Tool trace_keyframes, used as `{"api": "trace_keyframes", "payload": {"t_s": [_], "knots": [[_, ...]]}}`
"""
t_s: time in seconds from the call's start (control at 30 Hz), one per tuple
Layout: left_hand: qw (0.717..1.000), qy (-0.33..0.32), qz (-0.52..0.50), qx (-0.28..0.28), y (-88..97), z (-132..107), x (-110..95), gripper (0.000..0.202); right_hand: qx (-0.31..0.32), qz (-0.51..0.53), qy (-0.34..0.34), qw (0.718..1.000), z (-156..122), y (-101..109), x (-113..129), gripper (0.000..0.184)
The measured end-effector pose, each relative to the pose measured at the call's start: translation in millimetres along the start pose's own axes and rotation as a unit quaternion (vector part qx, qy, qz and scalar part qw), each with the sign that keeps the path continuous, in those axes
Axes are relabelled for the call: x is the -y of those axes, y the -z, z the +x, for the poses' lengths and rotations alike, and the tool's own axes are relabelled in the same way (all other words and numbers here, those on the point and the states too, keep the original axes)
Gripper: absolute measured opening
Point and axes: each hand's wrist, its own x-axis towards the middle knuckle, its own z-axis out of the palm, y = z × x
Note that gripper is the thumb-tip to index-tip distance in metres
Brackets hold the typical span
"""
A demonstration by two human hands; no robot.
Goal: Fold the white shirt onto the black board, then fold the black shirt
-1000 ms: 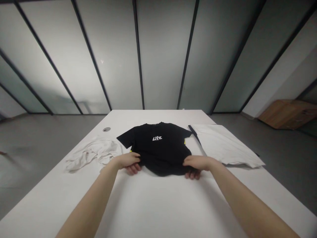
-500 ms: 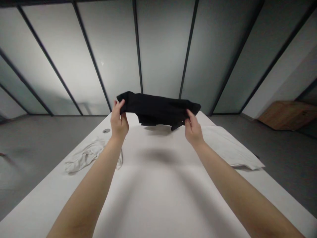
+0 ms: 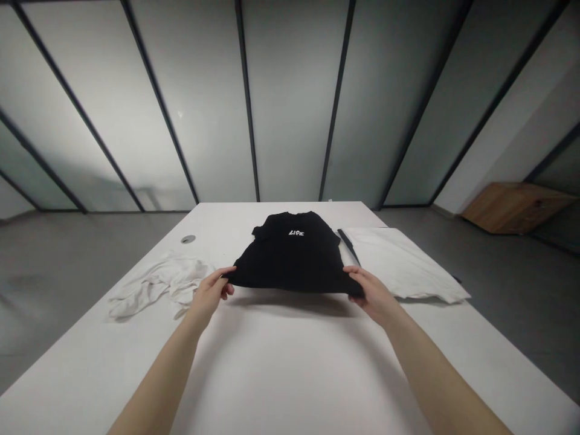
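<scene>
A black T-shirt (image 3: pixel 290 260) with small white lettering on its chest stretches across the middle of the white table (image 3: pixel 281 368). Its collar end rests at the far side, while the hem nearest me is lifted off the surface and casts a shadow. My left hand (image 3: pixel 212 291) pinches the left hem corner between thumb and fingers. At the right hem corner, my right hand (image 3: pixel 369 291) grips the cloth in the same way. The hem is pulled fairly taut between both hands.
A crumpled white garment (image 3: pixel 165 284) lies on the left of the table, near a round grey cable grommet (image 3: pixel 188 239). On the right is a flat white folded cloth (image 3: pixel 403 263) with a dark strip (image 3: pixel 348 244) along its left edge. Frosted glass panels (image 3: pixel 290 103) stand beyond.
Both hands have come down and toward me with the hem. The black T-shirt, bunched in the air before, is now spread out, its far part on the table and its lettering visible.
</scene>
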Motion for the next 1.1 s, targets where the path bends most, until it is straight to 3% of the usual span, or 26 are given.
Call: {"api": "trace_keyframes", "payload": {"t_s": [0.07, 0.13, 0.2, 0.27, 0.43, 0.53, 0.6, 0.63, 0.73, 0.77, 0.8, 0.87, 0.93, 0.97, 1.0, 1.03, 1.1], "knots": [[1.0, 0.01, -0.009, 0.017, 6.0, -8.7, 1.0, 0.045, -0.007, -0.015, -0.001, 1.0, -7.8, 2.8, -3.0, 0.029], [0.997, 0.043, 0.027, 0.066, 10.2, -13.6, 5.7, 0.037, 0.008, -0.104, -0.043, 0.994, -11.9, 5.3, -8.9, 0.03], [0.988, 0.074, 0.084, 0.109, 10.8, -14.8, 11.7, 0.035, 0.035, -0.19, -0.091, 0.977, -13.3, 6.6, -13.5, 0.032], [0.98, 0.084, 0.132, 0.121, 7.5, -13.5, 17.4, 0.04, 0.058, -0.21, -0.109, 0.97, -13.3, 6.8, -15.4, 0.035], [0.978, 0.077, 0.174, 0.083, -4.2, -14.3, 24.2, 0.046, 0.08, -0.207, -0.081, 0.972, -11.2, 12.1, -18.8, 0.04], [0.967, 0.114, 0.193, 0.12, -4.0, -18.1, 19.7, 0.046, 0.12, -0.271, -0.078, 0.952, -9.1, 19.5, -22.6, 0.039], [0.974, 0.116, 0.142, 0.135, -2.4, -17.8, 14.3, 0.045, 0.131, -0.267, -0.029, 0.954, -7.4, 22.0, -22.3, 0.037], [0.985, 0.095, 0.09, 0.115, -2.0, -16.4, 11.6, 0.047, 0.112, -0.231, 0.015, 0.966, -6.6, 21.8, -21.0, 0.038], [0.996, -0.007, -0.08, -0.033, -2.0, -11.2, 5.9, 0.059, 0.017, -0.044, 0.154, 0.987, -5.8, 17.4, -15.8, 0.052], [0.992, -0.022, -0.106, -0.062, -1.8, -10.6, 5.3, 0.063, 0.015, -0.004, 0.169, 0.985, -6.7, 15.8, -14.6, 0.057], [0.993, -0.017, -0.106, -0.057, -1.1, -11.0, 5.4, 0.065, 0.038, 0.001, 0.161, 0.986, -8.1, 14.8, -14.0, 0.061], [0.997, 0.043, -0.035, 0.049, 2.1, -14.6, 6.5, 0.061, 0.136, -0.097, 0.071, 0.983, -11.8, 14.9, -14.8, 0.061], [0.969, 0.121, 0.065, 0.205, 6.9, -19.5, 7.4, 0.054, 0.216, -0.242, -0.056, 0.944, -14.4, 17.2, -17.0, 0.06], [0.952, 0.143, 0.092, 0.255, 9.2, -21.1, 7.3, 0.051, 0.225, -0.283, -0.091, 0.928, -14.5, 18.6, -17.9, 0.06], [0.947, 0.146, 0.092, 0.271, 10.9, -21.5, 6.8, 0.05, 0.21, -0.29, -0.09, 0.929, -13.6, 19.8, -18.4, 0.06], [0.958, 0.13, 0.064, 0.247, 12.1, -20.8, 6.0, 0.05, 0.173, -0.258, -0.052, 0.949, -11.9, 20.6, -18.2, 0.058], [0.99, 0.06, -0.051, 0.114, 12.5, -16.3, 4.0, 0.055, 0.07, -0.115, 0.081, 0.988, -7.3, 21.1, -16.4, 0.056]]}}
